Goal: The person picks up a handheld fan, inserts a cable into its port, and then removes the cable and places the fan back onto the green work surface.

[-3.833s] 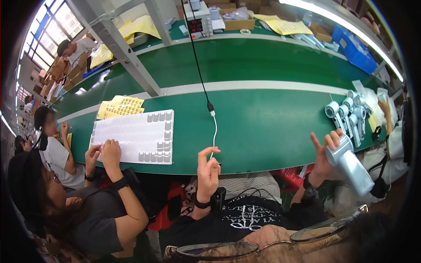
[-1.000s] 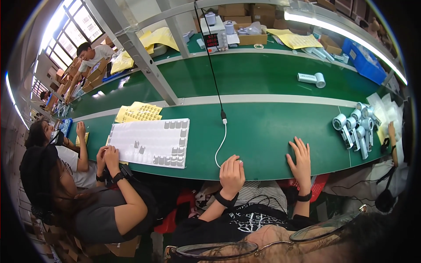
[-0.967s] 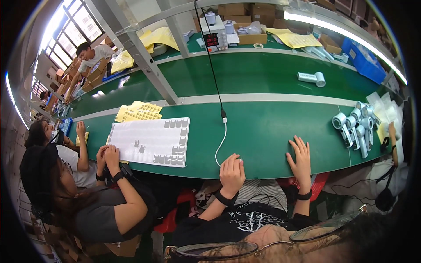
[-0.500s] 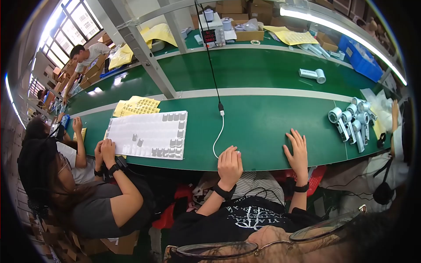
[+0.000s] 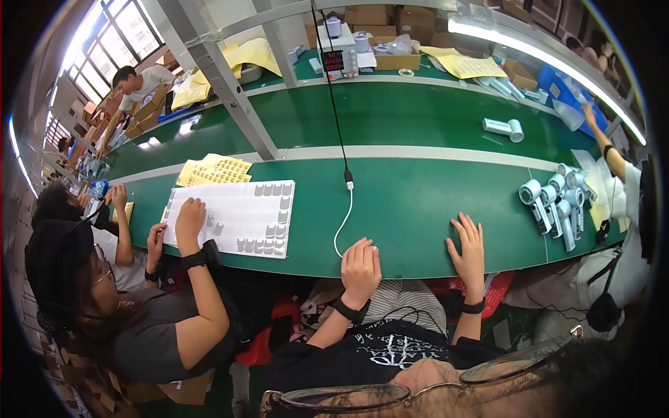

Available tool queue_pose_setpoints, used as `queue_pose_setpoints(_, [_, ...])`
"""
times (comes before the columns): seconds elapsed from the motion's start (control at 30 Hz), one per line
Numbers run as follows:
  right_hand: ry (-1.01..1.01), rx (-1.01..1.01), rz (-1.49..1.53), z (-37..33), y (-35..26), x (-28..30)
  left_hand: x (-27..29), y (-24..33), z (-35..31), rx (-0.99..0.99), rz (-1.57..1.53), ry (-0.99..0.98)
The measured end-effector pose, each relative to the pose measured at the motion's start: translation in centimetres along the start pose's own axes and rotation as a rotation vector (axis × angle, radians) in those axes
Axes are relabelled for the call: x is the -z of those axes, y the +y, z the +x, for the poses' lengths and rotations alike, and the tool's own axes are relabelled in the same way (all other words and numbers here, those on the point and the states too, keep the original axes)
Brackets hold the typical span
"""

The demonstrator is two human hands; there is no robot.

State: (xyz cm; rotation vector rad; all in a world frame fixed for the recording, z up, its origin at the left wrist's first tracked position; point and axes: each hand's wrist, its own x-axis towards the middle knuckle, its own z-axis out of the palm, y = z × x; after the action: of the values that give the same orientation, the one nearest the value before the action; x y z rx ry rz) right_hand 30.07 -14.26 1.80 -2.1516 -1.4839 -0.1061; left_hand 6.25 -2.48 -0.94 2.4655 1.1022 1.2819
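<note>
My left hand point(image 5: 361, 265) is closed at the near edge of the green table point(image 5: 411, 209), its fingers curled round the end of a white cable point(image 5: 340, 226). The cable's tip is mostly hidden by the fingers; a small white bit shows beside the forefinger. From the hand the cable curves up to a black connector point(image 5: 348, 175) on a black cord hanging from above. My right hand point(image 5: 469, 251) rests palm down by the table edge, fingers spread, holding nothing. Right of it lies a pile of light blue devices point(image 5: 557, 198) with round heads and handles, like hand-held fans.
On my left a co-worker's hand point(image 5: 190, 219) is over a white sheet of grey stickers point(image 5: 244, 209), with yellow sheets point(image 5: 216, 169) behind. A single light blue device point(image 5: 503, 129) lies on the green conveyor point(image 5: 390, 111). At the far right another person's arm point(image 5: 605, 139) reaches to a blue bin point(image 5: 557, 87).
The left co-worker's hand has lifted and moved across the sticker sheet. At the right, a person's arm now reaches toward the blue bin. My hands have hardly moved; the view shifted slightly.
</note>
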Motion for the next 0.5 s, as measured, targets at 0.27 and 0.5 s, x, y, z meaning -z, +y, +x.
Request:
queue_pose_setpoints(0.27, [-0.016, -0.017, -0.002, 0.02, -0.34, -0.19, 0.42, -0.11, 0.21, 0.001, 0.014, -0.036])
queue_pose_setpoints(0.5, [-0.013, -0.026, -0.013, 0.23, -0.37, 0.05, 0.43, 0.08, 0.54, 0.008, 0.01, -0.088])
